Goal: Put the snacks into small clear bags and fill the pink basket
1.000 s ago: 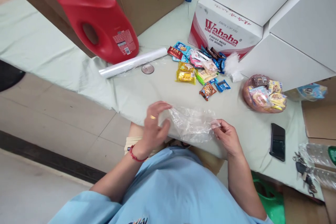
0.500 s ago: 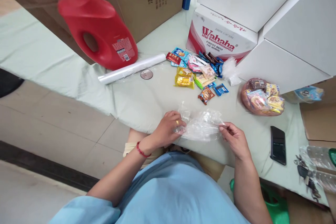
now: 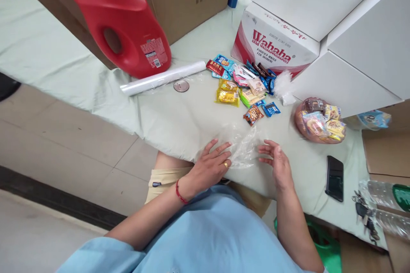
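Observation:
A clear plastic bag [image 3: 244, 147], thin and wrinkled, lies on the cloth-covered table near its front edge. My left hand [image 3: 214, 160] rests palm down on the bag's left part, fingers spread. Close by its right side is my right hand [image 3: 276, 160], with fingers apart and nothing held; whether its fingertips touch the film I cannot tell. Beyond the bag lies a loose pile of wrapped snacks, among them a brown cookie packet [image 3: 253, 114], a blue packet [image 3: 270, 109] and yellow packets [image 3: 228, 92].
A roll of clear plastic [image 3: 163, 78] and a round metal disc [image 3: 181, 86] lie left of the snacks. Behind stand a red jug [image 3: 128, 30] and a Wahaha carton [image 3: 272, 45]. To the right are a snack bowl [image 3: 301, 126], a phone [image 3: 335, 178] and keys [image 3: 363, 211].
Both hands have let go of the plastic bag. It has dropped flatter onto the table; my left hand has spread out over it, and my right hand has opened beside it.

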The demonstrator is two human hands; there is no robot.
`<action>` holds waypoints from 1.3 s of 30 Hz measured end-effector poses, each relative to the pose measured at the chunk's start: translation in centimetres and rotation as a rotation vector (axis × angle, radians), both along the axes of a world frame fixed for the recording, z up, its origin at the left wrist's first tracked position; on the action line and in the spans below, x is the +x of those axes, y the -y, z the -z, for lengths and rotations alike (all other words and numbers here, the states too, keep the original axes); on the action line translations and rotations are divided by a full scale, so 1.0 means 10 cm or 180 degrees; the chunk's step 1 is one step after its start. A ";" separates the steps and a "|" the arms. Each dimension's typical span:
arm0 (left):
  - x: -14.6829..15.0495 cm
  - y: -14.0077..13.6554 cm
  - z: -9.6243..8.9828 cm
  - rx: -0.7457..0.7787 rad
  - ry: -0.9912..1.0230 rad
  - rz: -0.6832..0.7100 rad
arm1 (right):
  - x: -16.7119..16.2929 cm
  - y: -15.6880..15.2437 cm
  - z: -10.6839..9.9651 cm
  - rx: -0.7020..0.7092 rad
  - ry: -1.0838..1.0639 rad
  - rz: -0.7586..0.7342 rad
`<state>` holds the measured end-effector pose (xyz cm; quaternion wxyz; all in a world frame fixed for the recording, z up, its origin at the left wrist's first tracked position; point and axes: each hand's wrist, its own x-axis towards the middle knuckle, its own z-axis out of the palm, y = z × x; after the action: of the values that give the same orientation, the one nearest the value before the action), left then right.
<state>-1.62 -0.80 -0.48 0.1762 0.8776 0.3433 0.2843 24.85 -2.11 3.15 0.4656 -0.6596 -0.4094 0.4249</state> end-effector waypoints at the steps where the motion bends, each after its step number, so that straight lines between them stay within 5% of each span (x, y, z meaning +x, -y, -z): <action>1: 0.02 0.05 0.01 -0.0003 -0.0049 0.0072 | -0.06 -0.02 0.01 -0.0089 0.0006 -0.0186; 6: 0.09 0.18 0.00 -0.0043 -0.0093 0.0107 | -0.31 -0.23 0.13 -0.0050 0.0512 -0.0457; 12: -0.16 0.06 -0.04 -0.0493 -0.0490 -0.1750 | -0.54 -0.32 0.07 0.0752 0.0679 -0.0899; 14: -0.35 0.09 -0.08 -0.0792 -0.0460 -0.2003 | -0.59 -0.31 0.03 0.0987 0.0563 -0.0997; 21: -0.94 0.48 -0.50 -0.1510 -0.0375 -0.1398 | -0.52 -0.26 0.14 0.0525 0.0038 -0.1102; 26: -0.57 0.40 -0.71 -0.1071 -0.0375 -0.1193 | -0.43 -0.19 0.23 0.0312 0.0083 -0.0978; 32: 0.16 -0.08 -0.28 -0.0640 -0.0274 -0.0933 | -0.15 -0.10 0.19 0.0328 0.0433 -0.0356; 36: 0.13 -0.39 0.08 -0.0632 -0.0445 -0.0828 | 0.24 0.06 0.23 0.0211 0.0866 0.0203; 39: 0.04 -0.51 0.16 -0.0560 -0.0503 -0.0859 | 0.42 0.23 0.24 0.0201 0.1394 0.0404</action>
<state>-1.23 4.35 -2.04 0.1851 0.8244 0.4943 0.2045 29.07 -4.41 0.77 0.4118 -0.7456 -0.4715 0.2284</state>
